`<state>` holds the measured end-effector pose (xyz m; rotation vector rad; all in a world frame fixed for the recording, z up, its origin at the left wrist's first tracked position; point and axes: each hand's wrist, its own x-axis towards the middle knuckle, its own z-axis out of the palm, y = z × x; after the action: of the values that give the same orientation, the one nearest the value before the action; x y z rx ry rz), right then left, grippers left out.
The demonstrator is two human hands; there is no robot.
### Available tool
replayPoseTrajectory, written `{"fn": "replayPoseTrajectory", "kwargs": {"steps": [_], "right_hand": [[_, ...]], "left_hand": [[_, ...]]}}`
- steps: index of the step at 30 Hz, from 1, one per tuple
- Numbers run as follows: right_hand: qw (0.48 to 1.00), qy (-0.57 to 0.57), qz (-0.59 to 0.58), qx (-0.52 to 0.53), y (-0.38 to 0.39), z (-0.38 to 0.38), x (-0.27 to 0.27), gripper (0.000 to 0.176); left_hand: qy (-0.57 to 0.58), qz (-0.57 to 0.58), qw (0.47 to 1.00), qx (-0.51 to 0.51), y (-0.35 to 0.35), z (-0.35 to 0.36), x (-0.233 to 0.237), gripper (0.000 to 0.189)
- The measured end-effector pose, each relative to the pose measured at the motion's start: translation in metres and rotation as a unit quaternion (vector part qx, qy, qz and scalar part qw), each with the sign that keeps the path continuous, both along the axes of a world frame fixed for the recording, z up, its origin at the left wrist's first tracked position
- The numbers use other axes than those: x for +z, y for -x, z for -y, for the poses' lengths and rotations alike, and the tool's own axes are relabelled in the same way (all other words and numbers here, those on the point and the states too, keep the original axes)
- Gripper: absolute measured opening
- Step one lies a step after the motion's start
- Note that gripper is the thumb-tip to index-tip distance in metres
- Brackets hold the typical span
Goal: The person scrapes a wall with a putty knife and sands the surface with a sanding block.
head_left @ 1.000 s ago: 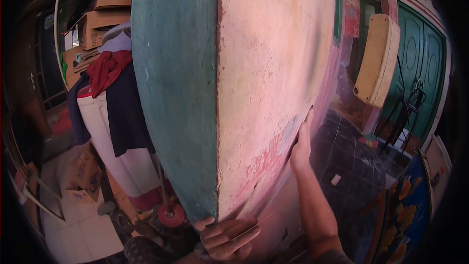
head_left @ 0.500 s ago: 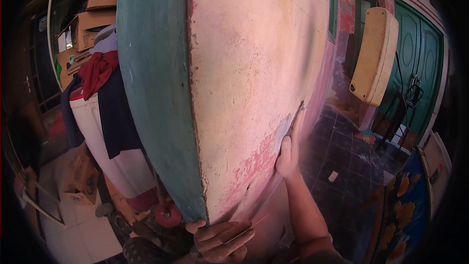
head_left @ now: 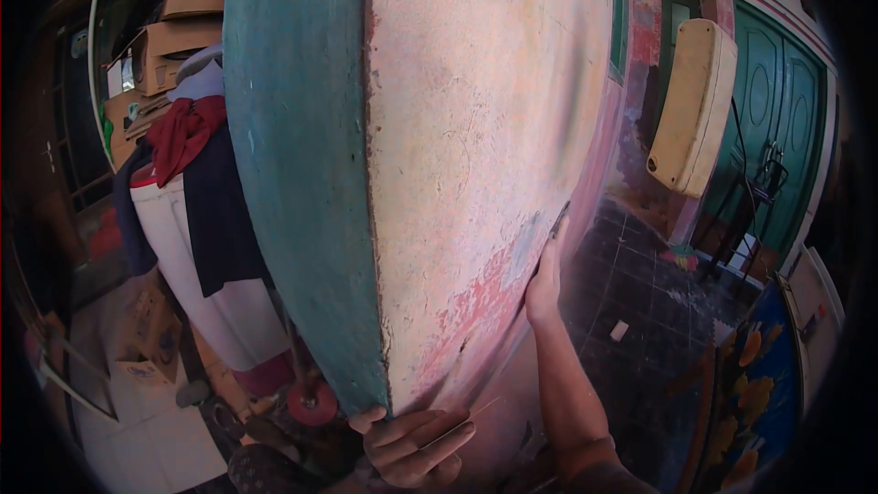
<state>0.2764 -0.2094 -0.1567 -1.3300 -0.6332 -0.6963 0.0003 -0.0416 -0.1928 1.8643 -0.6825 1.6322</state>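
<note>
A wall corner fills the middle, with a teal painted side (head_left: 293,165) and a cream side (head_left: 476,110) whose peeling paint shows pink beneath. At the bottom of the corner edge, my left hand (head_left: 416,448) is closed round a thin flat plate (head_left: 460,420), its edge showing between the fingers. The plate's exact kind does not show. My right hand (head_left: 544,285) lies along the right side of the cream surface. Its fingers are closed on a thin dark blade (head_left: 560,220) that touches the wall; its handle is hidden.
Clothes (head_left: 187,137) hang over a white bin-like container (head_left: 210,256) at left, near cardboard boxes (head_left: 178,50). At right are a cream air-conditioner-like unit (head_left: 690,110), green double doors (head_left: 773,119), a dark tiled floor (head_left: 613,302) and a patterned blue panel (head_left: 754,393).
My right hand has slid slightly down with the dark blade, and its thumb no longer sticks up. My left hand stays in place. The view has shifted slightly.
</note>
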Motion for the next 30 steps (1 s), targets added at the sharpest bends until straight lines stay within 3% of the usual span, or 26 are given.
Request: {"fn": "replayPoseTrajectory", "kwargs": {"steps": [1,3,5,7,10,12,17,20,25,28,30], "right_hand": [[0.996,-0.052,-0.022,0.073,0.012,-0.005,0.011,0.071],[0.986,0.126,0.091,-0.058,0.058,-0.007,0.037,0.07],[0.953,0.219,0.158,-0.135,0.062,-0.006,0.036,0.072],[0.941,0.232,0.188,-0.159,0.046,-0.005,0.021,0.075],[0.991,0.099,0.016,-0.093,0.007,0.005,0.0,0.076],[0.996,0.046,-0.049,-0.066,0.001,0.004,-0.006,0.077],[0.955,0.191,0.2,-0.106,0.073,-0.015,0.035,0.08],[0.964,0.19,0.117,-0.145,0.037,-0.001,0.015,0.077],[0.994,0.044,-0.069,-0.078,0.011,0.002,-0.001,0.074],[0.97,0.165,0.118,-0.133,0.056,-0.01,0.022,0.077],[0.961,0.202,0.146,-0.117,0.063,-0.006,0.036,0.079]], "left_hand": [[0.004,0.002,1.0,-0.011,-0.004,0.0,-0.002,0.033],[-0.036,0.003,0.999,0.016,0.001,-0.007,0.008,0.03],[-0.057,0.003,0.998,0.027,0.002,-0.01,0.013,0.028],[-0.062,0.009,0.998,0.022,0.001,-0.012,0.01,0.029],[-0.06,-0.027,0.996,0.067,0.001,-0.008,-0.006,0.034],[-0.057,0.005,0.998,0.038,0.0,-0.01,0.001,0.031],[-0.06,0.017,0.998,0.033,0.0,-0.011,0.011,0.035],[-0.055,0.006,0.998,0.02,0.0,-0.01,0.008,0.035],[-0.077,-0.019,0.996,0.029,0.004,-0.014,0.004,0.032],[-0.061,0.004,0.997,0.038,0.004,-0.011,0.013,0.031],[-0.045,-0.016,0.999,0.008,-0.003,-0.01,-0.002,0.032]]}}
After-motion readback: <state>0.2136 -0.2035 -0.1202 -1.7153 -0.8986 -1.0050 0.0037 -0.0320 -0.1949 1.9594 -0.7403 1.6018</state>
